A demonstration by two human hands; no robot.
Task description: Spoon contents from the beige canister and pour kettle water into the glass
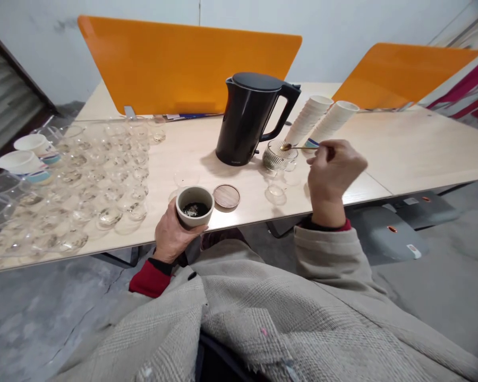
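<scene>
- The right hand [336, 172] is folded, with its fingers pinched on the handle of the golden spoon [308, 148]; it has hold of nothing else that I can see.
- The spoon lies nearly level, its long axis running from side to side, and its head points left, away from the right hand.
- This head is at the mouth of the ribbed glass cup [274, 159]; whether it touches the rim, I cannot tell.
- The ribbed glass cup stands on the table [414, 143], just beside the black kettle [245, 124], and the right hand is the nearer one to it.
- The left hand [172, 233] is curved around the grey cup [195, 193], opened only as wide as its wall.
- The grey cup, with dark contents inside, is well apart from the spoon, to the left and nearer the body.
</scene>
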